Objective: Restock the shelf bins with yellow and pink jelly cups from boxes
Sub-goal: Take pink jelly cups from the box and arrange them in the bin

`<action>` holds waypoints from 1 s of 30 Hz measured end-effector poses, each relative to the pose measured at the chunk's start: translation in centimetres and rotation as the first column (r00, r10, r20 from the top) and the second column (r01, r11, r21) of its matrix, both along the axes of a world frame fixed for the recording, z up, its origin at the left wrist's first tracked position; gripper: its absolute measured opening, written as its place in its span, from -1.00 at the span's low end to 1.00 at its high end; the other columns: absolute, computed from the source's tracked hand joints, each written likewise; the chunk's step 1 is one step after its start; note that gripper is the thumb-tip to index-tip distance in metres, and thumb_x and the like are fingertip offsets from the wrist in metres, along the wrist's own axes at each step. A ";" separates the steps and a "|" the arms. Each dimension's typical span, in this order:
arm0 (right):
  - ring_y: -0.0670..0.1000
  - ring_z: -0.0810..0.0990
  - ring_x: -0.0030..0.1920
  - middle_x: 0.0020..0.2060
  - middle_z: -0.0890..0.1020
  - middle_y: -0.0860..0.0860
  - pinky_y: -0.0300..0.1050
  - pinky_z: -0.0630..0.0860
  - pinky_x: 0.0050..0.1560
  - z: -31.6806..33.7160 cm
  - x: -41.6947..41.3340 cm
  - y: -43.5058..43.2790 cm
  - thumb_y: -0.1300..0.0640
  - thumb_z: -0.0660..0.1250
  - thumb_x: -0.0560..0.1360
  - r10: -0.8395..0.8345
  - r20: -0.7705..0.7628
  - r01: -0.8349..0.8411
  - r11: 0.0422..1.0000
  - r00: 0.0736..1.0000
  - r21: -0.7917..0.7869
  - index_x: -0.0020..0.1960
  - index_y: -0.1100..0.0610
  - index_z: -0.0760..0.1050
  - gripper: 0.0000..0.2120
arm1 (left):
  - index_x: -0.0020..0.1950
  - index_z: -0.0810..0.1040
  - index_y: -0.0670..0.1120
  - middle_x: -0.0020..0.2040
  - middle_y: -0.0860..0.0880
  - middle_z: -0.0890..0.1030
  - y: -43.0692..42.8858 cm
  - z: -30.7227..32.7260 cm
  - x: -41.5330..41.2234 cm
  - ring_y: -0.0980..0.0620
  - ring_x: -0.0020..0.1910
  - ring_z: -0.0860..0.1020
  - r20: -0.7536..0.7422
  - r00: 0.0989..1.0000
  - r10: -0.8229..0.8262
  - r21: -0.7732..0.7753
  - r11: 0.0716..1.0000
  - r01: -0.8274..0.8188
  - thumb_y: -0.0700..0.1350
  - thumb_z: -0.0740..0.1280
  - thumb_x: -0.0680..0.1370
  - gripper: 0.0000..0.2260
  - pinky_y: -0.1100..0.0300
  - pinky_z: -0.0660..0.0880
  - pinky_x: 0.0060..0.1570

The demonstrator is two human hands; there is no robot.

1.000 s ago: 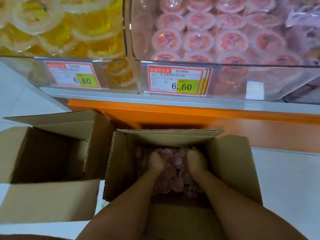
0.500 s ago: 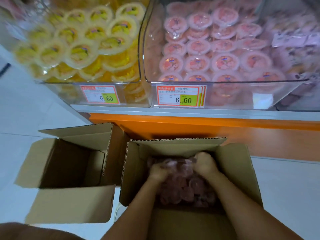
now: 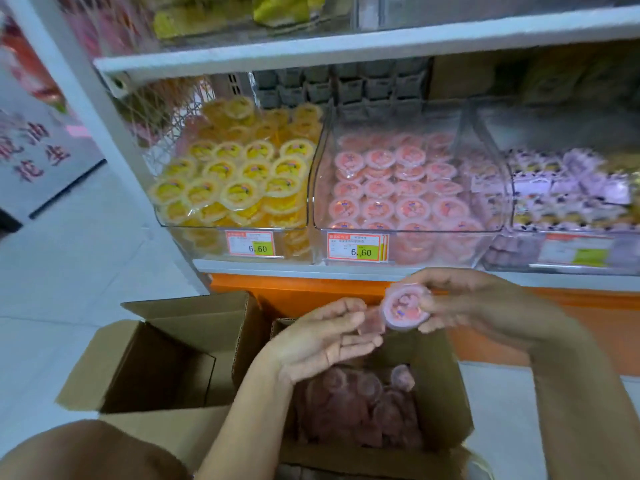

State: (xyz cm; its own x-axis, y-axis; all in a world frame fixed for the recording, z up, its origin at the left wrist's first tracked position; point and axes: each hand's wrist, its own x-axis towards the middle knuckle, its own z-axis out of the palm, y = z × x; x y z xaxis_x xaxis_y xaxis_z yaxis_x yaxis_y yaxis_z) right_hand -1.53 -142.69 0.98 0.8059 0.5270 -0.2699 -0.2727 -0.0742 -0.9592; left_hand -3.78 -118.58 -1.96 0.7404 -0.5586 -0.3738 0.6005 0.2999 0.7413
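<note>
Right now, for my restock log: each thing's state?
Round pink jelly cup: sealed, gripped by right hand
Left hand: open, fingers straight
Brown cardboard box holding pink cups: open, part-full
Second brown cardboard box: open
Clear plastic bin of yellow cups: heaped
Clear plastic bin of pink cups: nearly full

One pink jelly cup (image 3: 405, 308), round, printed lid toward camera, tipped on edge, pinched in right hand (image 3: 485, 306) over open cardboard box (image 3: 446, 393) of loose pink cups (image 3: 360, 410). Second box (image 3: 166, 362) open, left. Yellow cups (image 3: 239, 188) in left bin (image 3: 162, 220), pink stock (image 3: 398, 188) in middle bin (image 3: 320, 202), lids up.
</note>
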 end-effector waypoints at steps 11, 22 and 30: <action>0.00 0.61 -0.14 -0.16 0.64 0.03 -0.19 0.61 -0.09 7.9 -0.6 -1.2 0.24 0.34 0.44 -0.581 0.070 0.542 0.792 0.811 0.280 0.07 0.14 0.57 -0.79 | 0.16 0.52 -0.22 0.00 -0.15 0.63 -3.9 10.8 3.4 0.02 -0.10 0.64 0.355 0.934 0.031 0.202 0.973 -0.109 -0.27 0.33 0.50 -0.77 0.24 0.59 -0.02; 0.00 0.63 -0.08 -0.13 0.61 0.11 -0.07 0.50 0.21 8.2 5.1 0.5 0.41 0.32 0.49 -0.832 -0.235 0.834 0.396 0.503 0.384 0.03 0.39 0.49 -0.87 | -0.03 0.45 -0.33 -0.20 -0.38 0.62 -6.5 12.5 9.4 -0.22 -0.32 0.66 -0.144 0.952 0.271 -0.157 0.943 -0.293 -0.28 0.17 0.61 -0.87 0.07 0.60 -0.23; -0.03 0.64 -0.42 -0.23 0.62 0.23 -0.24 0.62 -0.34 7.7 8.4 2.6 0.37 0.43 0.42 -0.945 -0.074 0.913 0.286 0.320 0.291 -0.25 0.22 0.49 -0.84 | -0.04 0.48 -0.30 -0.25 -0.22 0.62 -7.2 11.3 13.7 -0.09 -0.15 0.64 -0.141 0.883 0.448 0.002 0.892 -0.453 -0.29 0.25 0.58 -0.92 0.22 0.60 -0.20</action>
State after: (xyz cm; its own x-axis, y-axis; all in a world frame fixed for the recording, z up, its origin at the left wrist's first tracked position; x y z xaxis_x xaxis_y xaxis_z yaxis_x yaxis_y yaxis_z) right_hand 6.89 -140.14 8.65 0.8072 -0.5672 -0.1638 0.0887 0.3907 -0.9162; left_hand 9.89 -125.78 9.29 0.8591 -0.1897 -0.4755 0.4882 0.5829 0.6495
